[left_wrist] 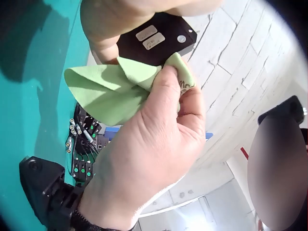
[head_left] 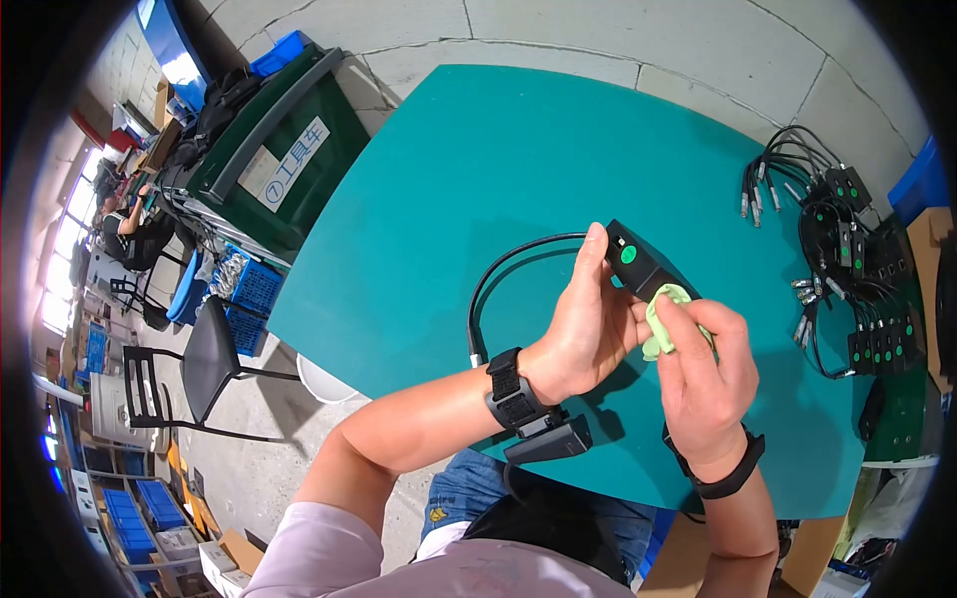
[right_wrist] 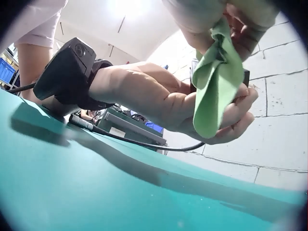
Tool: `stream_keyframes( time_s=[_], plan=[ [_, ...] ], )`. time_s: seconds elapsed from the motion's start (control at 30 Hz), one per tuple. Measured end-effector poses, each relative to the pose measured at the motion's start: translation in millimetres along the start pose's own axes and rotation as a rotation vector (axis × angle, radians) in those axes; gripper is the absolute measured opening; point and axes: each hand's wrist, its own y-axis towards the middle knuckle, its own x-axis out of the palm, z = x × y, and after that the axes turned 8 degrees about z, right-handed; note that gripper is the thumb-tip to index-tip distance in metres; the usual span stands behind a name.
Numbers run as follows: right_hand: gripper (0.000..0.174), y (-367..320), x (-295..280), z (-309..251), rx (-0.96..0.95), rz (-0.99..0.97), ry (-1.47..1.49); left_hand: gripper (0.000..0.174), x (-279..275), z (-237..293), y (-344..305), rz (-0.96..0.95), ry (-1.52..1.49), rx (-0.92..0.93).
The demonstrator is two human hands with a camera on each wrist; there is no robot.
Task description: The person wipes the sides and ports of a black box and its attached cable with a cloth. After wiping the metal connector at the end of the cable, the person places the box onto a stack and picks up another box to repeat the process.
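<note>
1. the step in hand looked to be wiping down a black box (head_left: 646, 271): the left hand (head_left: 588, 339) gripped it, thumb along one side and fingers underneath, while the right hand (head_left: 706, 389) pinched a folded light-green cloth (left_wrist: 103, 91) at the box's near end
2. the box was held up above the teal tabletop (head_left: 469, 169), in front of the person, and a black cable (head_left: 472, 317) curved from behind the left thumb
3. as a judgement, the next move called for the left hand to keep the box steady, and for the right hand to press the cloth flat and draw it along the casing; whether the cloth actually pressed on the box could not be told, since folds and fingers hid the place
4. the head view alone showed the green round sticker (head_left: 629, 255) on the upper face
5. the left wrist view gave the opposite side away: two white labels (left_wrist: 154, 41) and a pale round sticker (left_wrist: 181, 38), with print too small to read; the cloth's loose part fanned out plainly there
6. the right wrist view, from low down, showed the cable's metal connector (right_wrist: 82, 122) close above the tabletop, but the cloth and hands hid most of the box
7. further boxes with cables (head_left: 877, 344) lay toward the tabletop's right side in the head view, well apart from both hands
</note>
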Motion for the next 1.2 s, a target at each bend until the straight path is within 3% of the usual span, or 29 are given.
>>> stream_keyframes(
  time_s=[0.37,0.47,0.57,0.8,0.9,1.0,1.2],
  plan=[
    [0.038,3,-2,0,-0.003,-0.018,0.024,0.058,1,2,-1,-0.008,-0.047,0.007],
    [0.037,2,-4,4,0.039,-0.038,-0.042,0.066,-2,5,3,-0.059,-0.067,-0.048],
    [0.033,0,-8,11,0.151,0.081,0.009,0.074,1,14,1,-0.062,-0.077,-0.035],
    [0.037,-1,-7,10,0.145,0.091,0.063,0.072,-1,12,2,-0.083,-0.083,-0.031],
    [0.043,0,-1,6,0.077,-0.022,0.042,0.069,-3,8,4,-0.033,-0.106,-0.018],
    [0.042,0,-5,7,0.141,-0.075,0.003,0.067,-5,7,6,-0.024,-0.099,-0.026],
    [0.037,4,-2,5,0.094,0.032,0.063,0.064,-4,6,9,-0.044,-0.060,0.029]
  ],
)
